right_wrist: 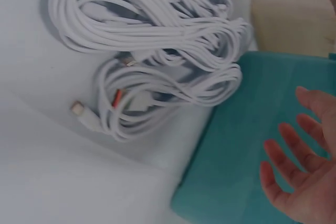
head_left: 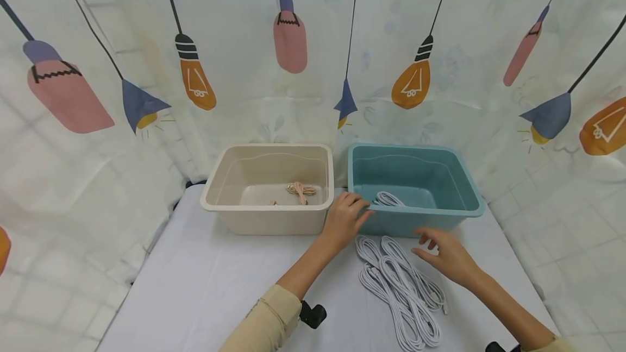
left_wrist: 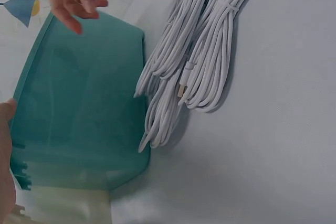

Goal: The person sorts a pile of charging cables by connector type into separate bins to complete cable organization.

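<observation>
My left hand [head_left: 344,217] is at the near left corner of a teal bin [head_left: 420,219], its fingers bent over the rim and the thumb in front. Inside that bin lies a coiled white cable [head_left: 388,199], partly hidden by the front wall. My right hand [head_left: 449,257] hovers before the bin's front with fingers spread and loosely bent, holding nothing. Between my forearms several bundled white cables [head_left: 403,292] lie overlapping on the table. Tied loops and a USB plug [left_wrist: 183,80] show in the left wrist view; another plug [right_wrist: 85,115] sticks out in the right wrist view.
Left of the teal bin stands a beige bin [head_left: 274,220], holding a tied tan cable [head_left: 301,190] and a small bit of something similar. A white cloth covers the table [head_left: 195,287]. Behind the bins hangs a curtain [head_left: 313,107] printed with lamps.
</observation>
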`<state>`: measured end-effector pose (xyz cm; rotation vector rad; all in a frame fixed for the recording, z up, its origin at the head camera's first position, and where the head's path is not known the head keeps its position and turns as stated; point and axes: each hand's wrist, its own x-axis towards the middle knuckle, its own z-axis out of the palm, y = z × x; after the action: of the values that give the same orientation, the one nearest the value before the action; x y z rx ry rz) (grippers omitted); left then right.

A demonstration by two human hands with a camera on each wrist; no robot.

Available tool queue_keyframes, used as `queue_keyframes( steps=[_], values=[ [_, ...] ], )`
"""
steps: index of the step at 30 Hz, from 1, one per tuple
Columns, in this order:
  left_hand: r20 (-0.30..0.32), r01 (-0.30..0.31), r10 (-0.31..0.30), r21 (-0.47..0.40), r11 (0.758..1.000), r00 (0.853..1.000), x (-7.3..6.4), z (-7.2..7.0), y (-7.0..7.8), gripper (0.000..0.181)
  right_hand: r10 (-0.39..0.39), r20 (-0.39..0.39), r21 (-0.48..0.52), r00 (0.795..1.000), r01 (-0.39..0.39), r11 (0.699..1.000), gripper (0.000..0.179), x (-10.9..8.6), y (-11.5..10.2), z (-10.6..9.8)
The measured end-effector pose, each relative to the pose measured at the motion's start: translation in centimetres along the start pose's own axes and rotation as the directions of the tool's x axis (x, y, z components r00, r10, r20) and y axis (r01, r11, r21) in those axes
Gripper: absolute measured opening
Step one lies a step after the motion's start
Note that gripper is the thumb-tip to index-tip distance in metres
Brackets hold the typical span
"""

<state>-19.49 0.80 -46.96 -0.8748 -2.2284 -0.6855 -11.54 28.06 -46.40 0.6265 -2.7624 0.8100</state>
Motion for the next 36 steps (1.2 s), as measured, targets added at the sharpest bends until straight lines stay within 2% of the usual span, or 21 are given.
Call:
queue_keyframes(
  steps=[6,10,17,21,31,36],
  values=[
    [-0.004,0.017,-0.017,-0.012,1.000,1.000,0.1,0.0,0.0,0.019,0.043,0.008,0.015,0.999,-0.043,0.999,0.035,-0.6,1.0,2.2],
    [-0.018,0.012,-0.012,-0.008,1.000,1.000,0.2,0.0,0.1,0.019,0.096,0.039,0.018,0.995,-0.097,0.995,0.034,-1.1,1.7,3.7],
    [-0.022,0.011,-0.011,-0.005,1.000,1.000,0.2,0.0,0.1,0.019,0.231,0.111,0.023,0.967,-0.235,0.972,0.040,-1.7,2.7,5.8],
    [-0.023,0.010,-0.010,0.020,1.000,1.000,0.2,0.1,0.1,0.019,0.278,0.143,0.037,0.950,-0.286,0.958,0.043,-2.0,3.3,6.8],
    [-0.016,0.013,-0.013,0.033,0.999,1.000,0.2,0.1,0.2,0.018,0.320,0.170,0.061,0.932,-0.334,0.940,0.044,-2.3,3.5,8.0],
    [0.004,0.019,-0.020,0.038,0.999,1.000,0.1,0.1,0.2,0.017,0.310,0.173,0.089,0.935,-0.328,0.940,0.043,-2.3,3.4,8.1]
  ],
)
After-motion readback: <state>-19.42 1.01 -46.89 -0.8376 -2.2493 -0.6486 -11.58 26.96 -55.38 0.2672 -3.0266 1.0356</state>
